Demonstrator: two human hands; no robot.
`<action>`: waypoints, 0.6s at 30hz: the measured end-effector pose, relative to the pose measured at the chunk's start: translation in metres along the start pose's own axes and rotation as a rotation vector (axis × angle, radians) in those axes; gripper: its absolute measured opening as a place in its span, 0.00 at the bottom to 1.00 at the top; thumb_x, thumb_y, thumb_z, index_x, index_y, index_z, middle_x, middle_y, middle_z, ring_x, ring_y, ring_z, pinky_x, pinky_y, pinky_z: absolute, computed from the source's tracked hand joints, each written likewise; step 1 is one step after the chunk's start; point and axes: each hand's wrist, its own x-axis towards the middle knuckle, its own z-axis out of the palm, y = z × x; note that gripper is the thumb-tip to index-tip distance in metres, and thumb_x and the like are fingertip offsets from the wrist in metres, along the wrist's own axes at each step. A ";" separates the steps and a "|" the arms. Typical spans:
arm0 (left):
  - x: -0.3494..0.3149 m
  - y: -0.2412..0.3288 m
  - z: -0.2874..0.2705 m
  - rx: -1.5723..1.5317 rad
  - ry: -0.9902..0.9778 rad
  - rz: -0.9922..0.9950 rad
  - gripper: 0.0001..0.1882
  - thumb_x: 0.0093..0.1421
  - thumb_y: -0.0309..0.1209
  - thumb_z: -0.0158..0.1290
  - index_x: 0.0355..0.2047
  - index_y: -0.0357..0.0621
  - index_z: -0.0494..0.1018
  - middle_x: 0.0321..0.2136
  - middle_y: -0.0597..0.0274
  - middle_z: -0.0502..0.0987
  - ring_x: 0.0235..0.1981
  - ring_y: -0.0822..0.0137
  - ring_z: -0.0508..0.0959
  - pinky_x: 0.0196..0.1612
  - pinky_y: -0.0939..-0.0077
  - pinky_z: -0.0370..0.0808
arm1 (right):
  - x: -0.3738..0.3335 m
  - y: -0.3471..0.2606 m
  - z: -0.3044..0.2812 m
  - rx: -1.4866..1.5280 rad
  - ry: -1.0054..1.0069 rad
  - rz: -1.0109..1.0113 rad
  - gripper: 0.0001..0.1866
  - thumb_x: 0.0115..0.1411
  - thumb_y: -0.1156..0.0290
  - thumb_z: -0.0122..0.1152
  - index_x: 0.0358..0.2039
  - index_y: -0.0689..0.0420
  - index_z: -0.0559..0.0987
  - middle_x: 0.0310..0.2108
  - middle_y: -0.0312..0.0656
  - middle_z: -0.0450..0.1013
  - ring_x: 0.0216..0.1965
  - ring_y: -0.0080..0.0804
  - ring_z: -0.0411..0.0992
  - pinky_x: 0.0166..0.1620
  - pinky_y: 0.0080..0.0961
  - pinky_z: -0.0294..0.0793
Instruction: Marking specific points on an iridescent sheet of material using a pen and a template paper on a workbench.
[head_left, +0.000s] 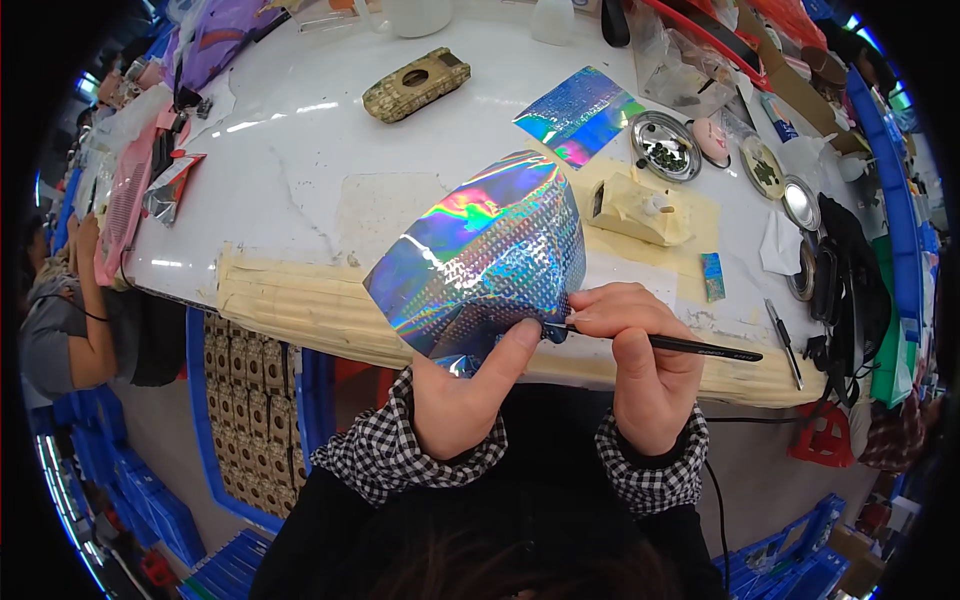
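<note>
My left hand [462,395] pinches the lower edge of a curved holographic foil sheet [480,255] with a dotted pattern, thumb pressed on its front. My right hand [640,360] grips a thin black pen-like tool [690,346] whose tip meets the sheet's lower right edge. Both wrists wear black-and-white checked cuffs. The sheet is held above the front edge of the white table [300,180].
A second holographic sheet [578,115] lies further back. Near it are a cream block [640,208] on tape, small metal dishes [665,145], and a camouflage-patterned case [415,84]. Masking tape [290,305] pads the table's edge. Blue crates [240,420] stand below. Another person [70,320] sits at left.
</note>
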 end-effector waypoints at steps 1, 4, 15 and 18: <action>0.000 0.000 0.001 -0.008 -0.001 0.001 0.11 0.55 0.21 0.54 0.39 0.35 0.70 0.34 0.63 0.74 0.32 0.76 0.73 0.34 0.83 0.70 | 0.000 0.000 0.000 0.006 -0.002 0.001 0.08 0.59 0.74 0.52 0.33 0.65 0.78 0.34 0.46 0.74 0.42 0.36 0.70 0.46 0.29 0.67; -0.001 0.000 0.001 -0.019 -0.003 0.011 0.10 0.55 0.21 0.54 0.39 0.35 0.70 0.33 0.64 0.74 0.33 0.76 0.73 0.34 0.83 0.70 | 0.000 0.001 -0.001 0.019 -0.011 0.007 0.09 0.59 0.74 0.52 0.33 0.64 0.78 0.34 0.46 0.74 0.42 0.36 0.70 0.46 0.29 0.67; 0.000 -0.002 -0.002 -0.003 -0.009 0.033 0.14 0.54 0.19 0.54 0.42 0.33 0.68 0.37 0.60 0.73 0.37 0.72 0.74 0.41 0.79 0.71 | -0.002 0.002 -0.003 0.108 -0.001 0.011 0.11 0.61 0.70 0.50 0.31 0.64 0.78 0.33 0.46 0.74 0.42 0.37 0.70 0.46 0.31 0.67; 0.001 -0.004 0.000 -0.027 -0.001 0.050 0.15 0.54 0.19 0.54 0.42 0.33 0.67 0.37 0.60 0.73 0.38 0.72 0.73 0.40 0.79 0.70 | -0.003 0.000 -0.010 0.087 0.062 0.022 0.12 0.61 0.69 0.49 0.31 0.65 0.77 0.33 0.46 0.74 0.40 0.36 0.70 0.45 0.30 0.67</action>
